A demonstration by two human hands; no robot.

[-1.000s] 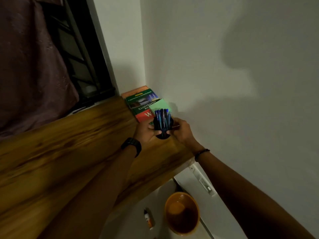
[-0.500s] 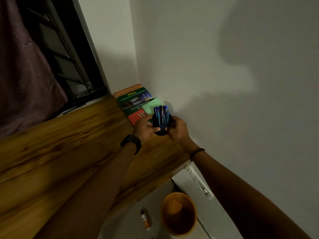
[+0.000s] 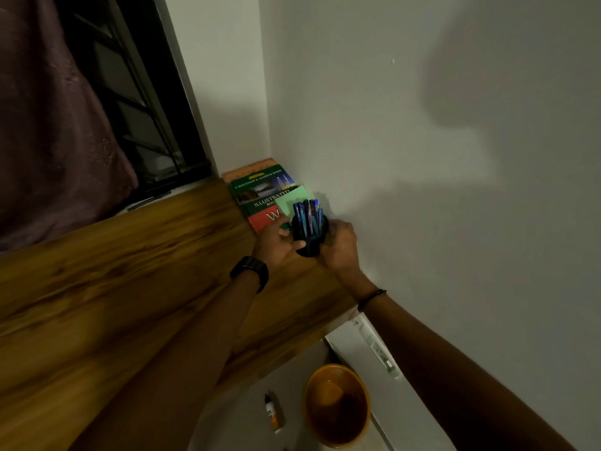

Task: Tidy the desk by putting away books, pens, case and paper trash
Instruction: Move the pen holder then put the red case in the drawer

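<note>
A dark pen holder (image 3: 309, 237) full of several blue pens (image 3: 307, 214) stands on the wooden desk (image 3: 130, 271) near the wall corner. My left hand (image 3: 276, 242) grips its left side and my right hand (image 3: 338, 245) wraps its right side. Just behind it a stack of books (image 3: 257, 190) lies flat in the corner, a green and red one on top of an orange one. A light green paper or case (image 3: 292, 198) rests on the books, partly hidden by the pens.
The white wall (image 3: 422, 157) runs close along the right of the desk. A dark barred window (image 3: 130, 109) and a curtain (image 3: 48, 125) are at the left. Below the desk edge stand an orange bin (image 3: 336, 405) and a small bottle (image 3: 272, 415) on the floor.
Both hands with the pen holder have stayed by the books; the holder sits slightly nearer the wall. The camera view has shifted a little.
</note>
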